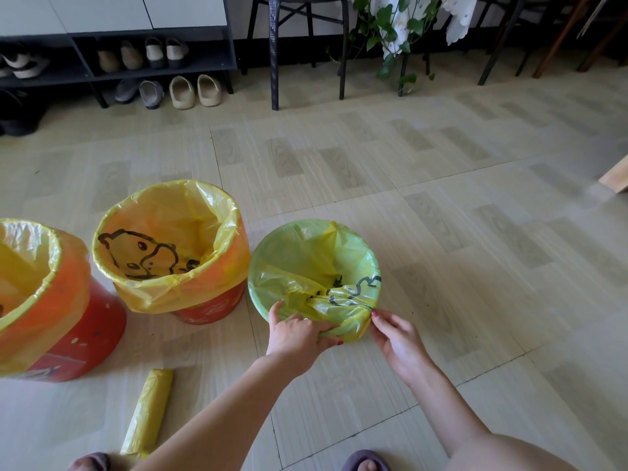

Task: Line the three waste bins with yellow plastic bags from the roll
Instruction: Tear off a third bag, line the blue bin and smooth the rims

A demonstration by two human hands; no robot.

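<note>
Three waste bins are seen on the tiled floor (441, 232). The green bin (372, 263), the rightmost, is draped with a thin, translucent yellow bag (316, 260) that reads greenish over the bin's colour. The bag is spread over the far rim and sags into the opening in loose folds, with part of a black printed outline visible near the right rim. At the near rim the plastic is bunched into a crumpled ridge. That ridge is gripped by the left hand (299, 334), its fingers curled over the gathered plastic, while the bag's edge beside it is pinched by the right hand (396, 338) between thumb and fingertips, at the outside of the rim.

The middle red bin (210, 309) is already lined, its yellow bag (163, 229) folded down over the rim as a wide skirt and printed inside with a black cartoon bear. The left red bin (88, 331), cut off by the frame, is lined likewise. The yellow bag roll (147, 413) lies on the floor in front of the red bins, apart from them.
</note>
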